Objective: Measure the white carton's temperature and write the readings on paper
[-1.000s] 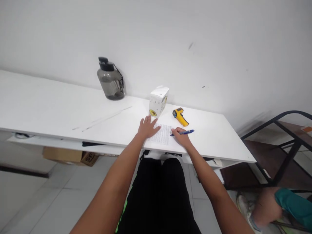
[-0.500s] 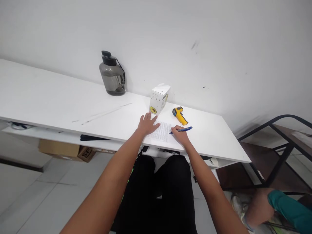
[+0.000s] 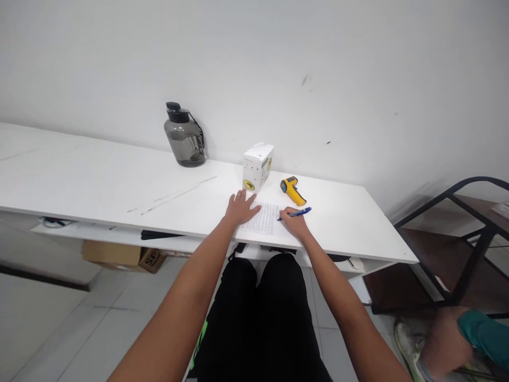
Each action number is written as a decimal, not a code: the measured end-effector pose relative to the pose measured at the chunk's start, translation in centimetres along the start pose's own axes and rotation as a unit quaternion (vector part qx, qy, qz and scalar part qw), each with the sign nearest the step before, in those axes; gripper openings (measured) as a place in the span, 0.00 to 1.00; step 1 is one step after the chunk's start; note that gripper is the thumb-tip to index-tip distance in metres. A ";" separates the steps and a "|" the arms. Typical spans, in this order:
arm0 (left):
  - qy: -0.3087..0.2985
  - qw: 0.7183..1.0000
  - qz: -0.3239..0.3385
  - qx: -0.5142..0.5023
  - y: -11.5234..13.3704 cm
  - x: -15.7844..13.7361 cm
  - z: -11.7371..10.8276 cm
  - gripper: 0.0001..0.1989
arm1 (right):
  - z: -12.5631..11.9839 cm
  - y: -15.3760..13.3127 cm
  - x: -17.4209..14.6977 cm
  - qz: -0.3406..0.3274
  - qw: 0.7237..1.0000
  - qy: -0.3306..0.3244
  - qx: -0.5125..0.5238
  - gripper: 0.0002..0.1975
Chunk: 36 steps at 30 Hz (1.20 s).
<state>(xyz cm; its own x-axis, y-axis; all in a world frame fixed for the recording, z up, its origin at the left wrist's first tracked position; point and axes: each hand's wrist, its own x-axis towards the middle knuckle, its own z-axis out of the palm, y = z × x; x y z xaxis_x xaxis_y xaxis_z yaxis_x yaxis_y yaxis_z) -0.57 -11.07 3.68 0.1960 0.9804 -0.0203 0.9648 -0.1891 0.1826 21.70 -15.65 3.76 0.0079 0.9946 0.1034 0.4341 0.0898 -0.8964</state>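
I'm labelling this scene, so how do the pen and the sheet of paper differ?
The pen is blue; the sheet of paper is white with rows of dark marks. The pen is held at a slant in the right hand; the sheet of paper lies flat on the table, partly under the left hand. The pen is slim; the sheet of paper is broad. Both are partly covered by a hand.

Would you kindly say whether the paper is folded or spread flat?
Spread flat: the paper lies on the white table, rows of markings facing up, no visible fold.
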 end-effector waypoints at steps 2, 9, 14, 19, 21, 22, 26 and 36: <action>0.000 1.000 0.000 -0.002 0.0 0.0 0.0 0.38 | 0.0 0.2 0.0 0.000 1.000 -0.011 0.001 0.16; -0.001 1.000 -0.002 -0.006 0.0 -0.1 -0.1 0.39 | 0.0 0.4 0.1 -0.008 1.000 -0.013 0.004 0.16; -0.008 1.000 -0.005 0.006 0.1 -0.1 -0.2 0.39 | -0.2 0.1 -0.1 -0.001 1.000 0.004 0.011 0.17; -0.009 1.000 -0.011 0.016 0.1 -0.1 -0.2 0.38 | -0.2 0.4 -0.2 -0.008 1.000 0.001 0.014 0.16; -0.006 1.000 -0.010 0.013 0.1 0.0 -0.2 0.38 | -0.1 0.5 -0.2 -0.010 1.000 -0.001 0.015 0.16; -0.006 1.000 -0.010 0.010 0.1 0.0 -0.1 0.38 | -0.1 0.5 -0.1 -0.010 1.000 0.001 0.015 0.16; -0.010 1.000 -0.010 0.000 -0.1 0.0 -0.1 0.39 | 0.1 0.5 -0.1 -0.009 1.000 0.013 0.016 0.15; -0.025 1.000 -0.016 -0.002 0.1 -0.2 -0.5 0.39 | 0.0 0.3 -0.2 -0.002 0.999 0.022 0.024 0.16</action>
<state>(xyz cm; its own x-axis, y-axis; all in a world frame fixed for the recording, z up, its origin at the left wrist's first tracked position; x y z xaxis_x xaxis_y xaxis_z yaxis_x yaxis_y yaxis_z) -0.61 -11.29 4.16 0.1737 0.9819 -0.0754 0.9699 -0.1573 0.1859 21.79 -15.83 3.47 0.0469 0.9911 0.1249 0.3909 0.0968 -0.9153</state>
